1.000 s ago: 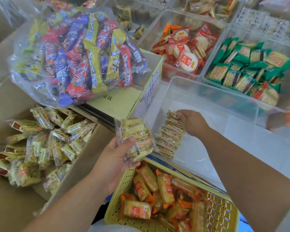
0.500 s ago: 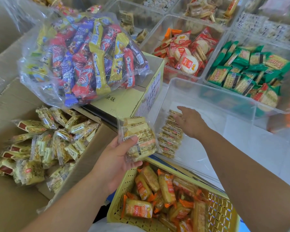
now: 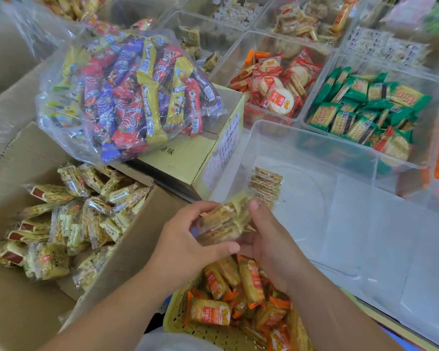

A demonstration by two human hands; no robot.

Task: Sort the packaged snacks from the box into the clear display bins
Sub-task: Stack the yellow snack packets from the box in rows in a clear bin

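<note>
L hand (image 3: 185,239) + R hand (image 3: 269,239) both curled round stack of clear-wrapped yellow cracker pkts (image 3: 223,221) | clear plastic bin (image 3: 352,211) 2 o'clock | brown cardboard box (image 3: 134,239) 9 o'clock

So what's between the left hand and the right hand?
A stack of yellow snack packets, gripped from both sides by the left hand and right hand. The head view shows it.

Your left hand (image 3: 185,245) and right hand (image 3: 271,243) are bare, with short, plain nails. Both forearms (image 3: 112,307) are uncovered to the frame's edge. Between them shows a pale grey garment (image 3: 178,342).
</note>
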